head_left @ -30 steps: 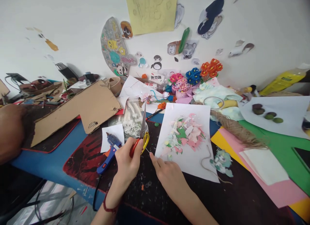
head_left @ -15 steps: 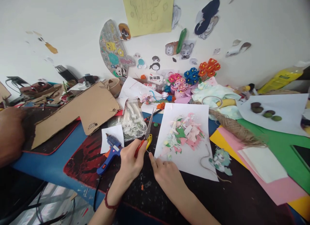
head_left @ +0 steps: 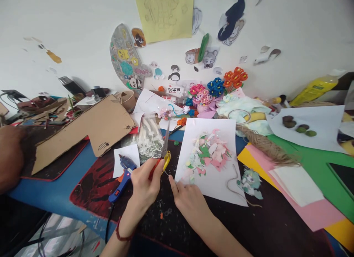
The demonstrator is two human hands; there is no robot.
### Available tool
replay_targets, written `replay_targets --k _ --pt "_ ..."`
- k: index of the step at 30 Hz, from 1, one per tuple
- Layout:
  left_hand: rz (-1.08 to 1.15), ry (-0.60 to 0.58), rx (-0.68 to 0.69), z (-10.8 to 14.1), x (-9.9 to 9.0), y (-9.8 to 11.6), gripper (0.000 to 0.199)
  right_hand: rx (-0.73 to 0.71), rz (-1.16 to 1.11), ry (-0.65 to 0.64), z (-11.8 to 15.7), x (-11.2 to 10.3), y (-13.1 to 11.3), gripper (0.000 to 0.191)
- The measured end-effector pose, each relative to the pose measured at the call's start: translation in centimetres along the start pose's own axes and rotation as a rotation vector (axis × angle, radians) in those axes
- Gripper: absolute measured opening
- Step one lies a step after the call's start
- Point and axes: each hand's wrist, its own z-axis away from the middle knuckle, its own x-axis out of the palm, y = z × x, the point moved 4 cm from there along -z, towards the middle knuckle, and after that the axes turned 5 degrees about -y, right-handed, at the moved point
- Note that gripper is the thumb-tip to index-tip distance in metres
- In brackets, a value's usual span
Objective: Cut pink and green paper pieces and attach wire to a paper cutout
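Note:
My left hand [head_left: 146,183] is closed around the red and yellow handles of a pair of scissors [head_left: 166,146], whose blades point up and away. Just right of it is my right hand [head_left: 186,194], its index finger reaching toward the scissor handles. A thin pale strip shows between the two hands; whether the right fingers pinch it is too small to tell. Pink, green and white scraps [head_left: 211,150] lie on a white sheet [head_left: 226,187] beyond my right hand. A blue glue gun [head_left: 123,181] rests left of my left hand, partly on a small white paper [head_left: 134,153].
Cut cardboard [head_left: 91,127] lies at the left, near another person's arm [head_left: 11,157]. Bagged white cords [head_left: 151,139], twine [head_left: 262,144], coloured paper [head_left: 306,212] and a unicorn cut-out [head_left: 251,183] surround the work area. Yarn flowers [head_left: 200,94] stand by the wall.
My left hand and the scissors have shifted slightly left, widening the gap to my right index finger. The whole view has moved a little.

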Motion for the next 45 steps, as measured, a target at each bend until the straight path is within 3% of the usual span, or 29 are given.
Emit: replay_targets --k 3,8,14,19,23,27,29,33,38,42,45 --pt "0.006 -0.083 -0.035 -0.2 0.2 0.0 0.032 -0.009 -0.007 0.004 0.0 -0.1 0.1 0.053" --pt "-0.021 0.018 -0.043 -0.4 -1.0 0.6 0.027 -0.011 -0.025 -0.053 0.1 -0.6 0.4 0.055" --pt "-0.021 -0.084 -0.025 -0.2 0.6 0.1 0.032 -0.035 -0.039 -0.128 0.0 -1.0 0.5 0.057" --pt "-0.03 0.02 0.012 0.1 0.3 0.3 0.021 -0.036 -0.068 -0.148 -0.2 -1.1 0.5 0.058" --pt "0.015 0.009 0.026 0.5 0.6 -0.3 0.023 -0.033 -0.087 -0.143 -0.2 -1.1 0.5 0.057" --pt "0.01 0.224 0.083 1.3 -0.4 -0.6 0.01 -0.035 -0.128 -0.189 -0.3 -1.1 0.8 0.061" --pt "0.019 0.265 0.07 1.6 -0.4 -0.8 0.011 -0.038 -0.136 -0.205 -0.3 -1.2 0.9 0.062" --pt "0.021 0.002 0.015 1.1 0.8 -0.5 0.023 -0.03 -0.118 -0.235 -0.3 -1.3 0.9 0.061" --pt "-0.02 0.135 0.035 0.8 -0.2 0.0 0.015 -0.022 -0.123 -0.24 -0.3 -1.2 0.8 0.062" --pt "0.003 -0.007 0.023 0.9 0.6 -0.3 0.029 -0.03 -0.093 -0.231 -0.3 -1.2 0.8 0.061" --pt "-0.018 0.011 0.053 0.7 0.5 0.0 0.025 -0.029 -0.084 -0.235 -0.3 -1.2 0.8 0.062"
